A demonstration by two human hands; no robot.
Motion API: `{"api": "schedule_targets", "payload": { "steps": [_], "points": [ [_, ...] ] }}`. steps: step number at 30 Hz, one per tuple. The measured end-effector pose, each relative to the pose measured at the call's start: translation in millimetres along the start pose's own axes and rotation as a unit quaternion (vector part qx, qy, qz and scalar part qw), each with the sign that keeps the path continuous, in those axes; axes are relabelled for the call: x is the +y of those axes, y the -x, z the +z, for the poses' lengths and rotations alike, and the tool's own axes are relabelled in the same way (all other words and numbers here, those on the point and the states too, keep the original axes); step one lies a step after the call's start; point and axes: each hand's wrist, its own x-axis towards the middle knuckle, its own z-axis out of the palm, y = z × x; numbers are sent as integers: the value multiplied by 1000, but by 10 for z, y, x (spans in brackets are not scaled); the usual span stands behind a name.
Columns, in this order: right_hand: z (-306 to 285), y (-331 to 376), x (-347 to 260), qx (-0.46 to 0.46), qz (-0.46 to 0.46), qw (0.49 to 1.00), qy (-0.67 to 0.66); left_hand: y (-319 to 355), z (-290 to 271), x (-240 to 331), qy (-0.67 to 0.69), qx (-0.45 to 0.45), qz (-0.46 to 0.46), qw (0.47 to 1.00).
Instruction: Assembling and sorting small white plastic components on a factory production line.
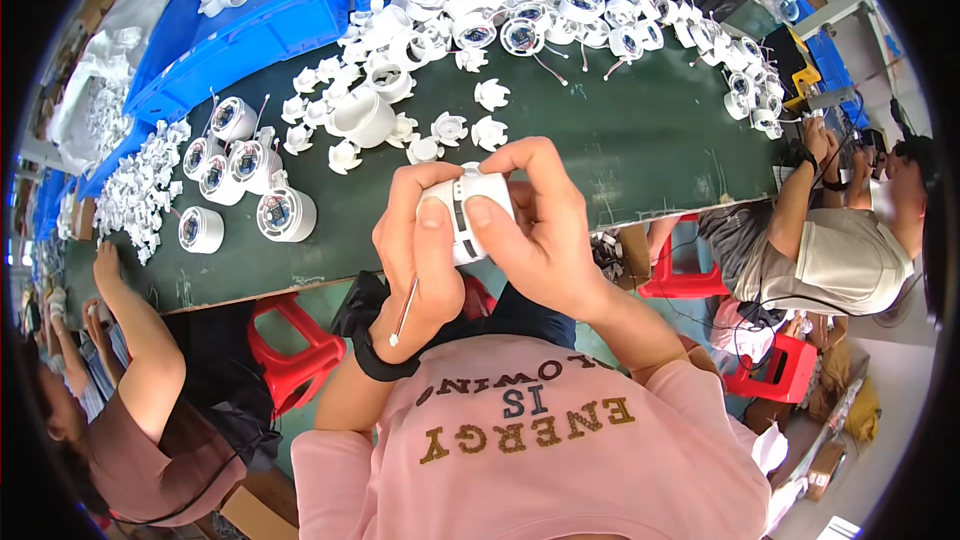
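Observation:
Both my hands hold one white round plastic housing [467, 212] just above the near edge of the dark green table [640, 150]. My left hand [415, 260] wraps its left side, thumb on top. My right hand [535, 225] grips the right side, thumb pressed on its face. A thin red and white wire [403, 312] hangs from the housing past my left wrist, which wears a black band [378, 360]. Small white clip parts [448, 128] lie on the table just beyond my hands.
Several white housings with circuit boards [250, 175] sit at the left, more [560, 15] at the back. Blue bins [270, 15] stand behind. A person sits at my left [150, 380], another at my right [830, 250]. Red stools [295, 345] stand below.

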Motion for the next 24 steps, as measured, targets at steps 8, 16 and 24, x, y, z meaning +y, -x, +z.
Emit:
{"api": "schedule_targets", "payload": {
  "steps": [8,16,24],
  "points": [
    [28,-23,133,16,-211,974,76,130,36,-33,-25,-12,33,999],
    [97,20,249,-99,-259,959,-55,221,70,-47,-25,18,99,995],
    [67,62,356,-45,5,997,56,-44,-24,-352,87,-91,-236,964]
  ]
}}
